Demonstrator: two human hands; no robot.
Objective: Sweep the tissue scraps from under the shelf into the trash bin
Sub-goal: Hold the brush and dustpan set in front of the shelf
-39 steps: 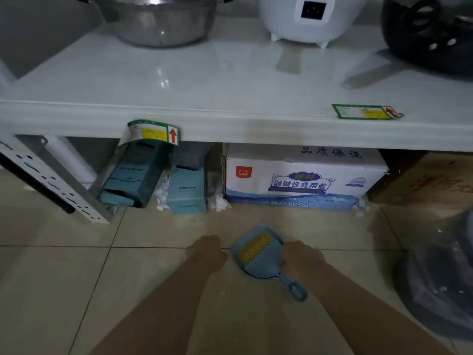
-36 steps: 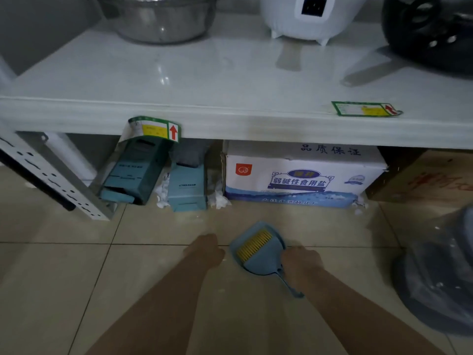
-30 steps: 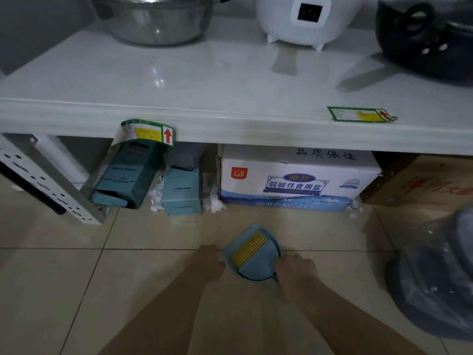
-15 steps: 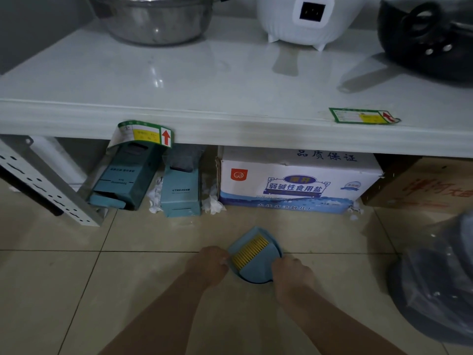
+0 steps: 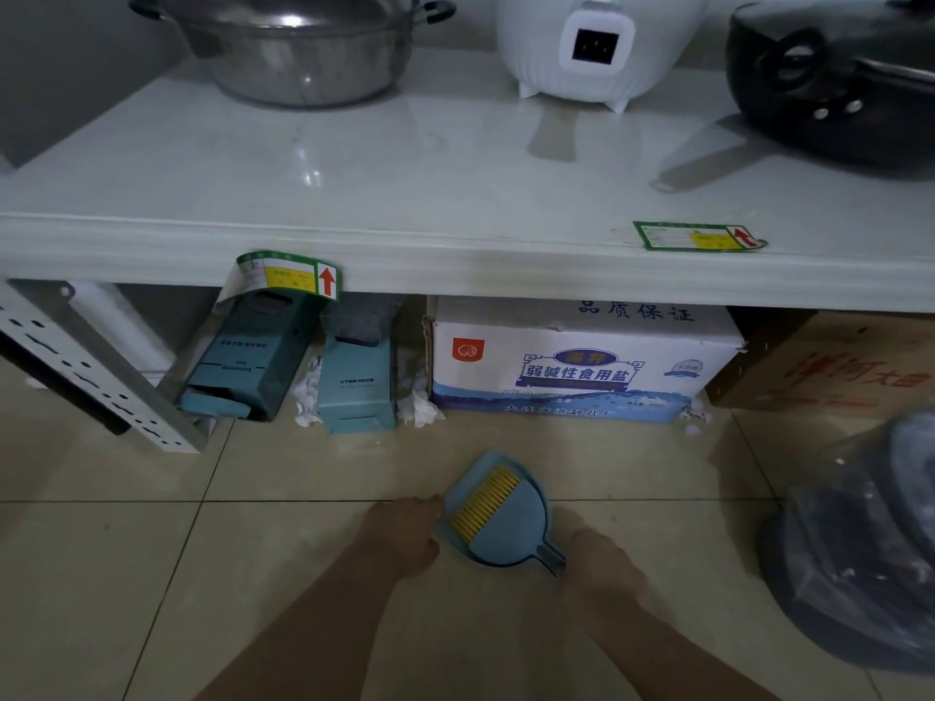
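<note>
A small blue dustpan (image 5: 506, 528) with a yellow toothed strip (image 5: 484, 503) lies on the tiled floor in front of the shelf (image 5: 455, 268). My left hand (image 5: 405, 531) holds its left rim with curled fingers. My right hand (image 5: 599, 564) grips the end of its handle (image 5: 551, 558). White tissue scraps lie at the shelf's foot: one (image 5: 307, 392) left of the small teal box, one (image 5: 417, 402) right of it, one (image 5: 693, 414) by the white carton's right corner. The grey trash bin (image 5: 860, 548), lined with clear plastic, stands at the right.
Under the shelf stand a tilted teal box (image 5: 248, 361), a small teal box (image 5: 356, 382), a white printed carton (image 5: 577, 361) and a brown carton (image 5: 835, 366). A perforated metal bracket (image 5: 96, 387) slants at left. Pots and a white cooker sit on top.
My left hand has closed in from beside the dustpan onto its left rim. My right hand has slid back from the pan's right side to the handle's end.
</note>
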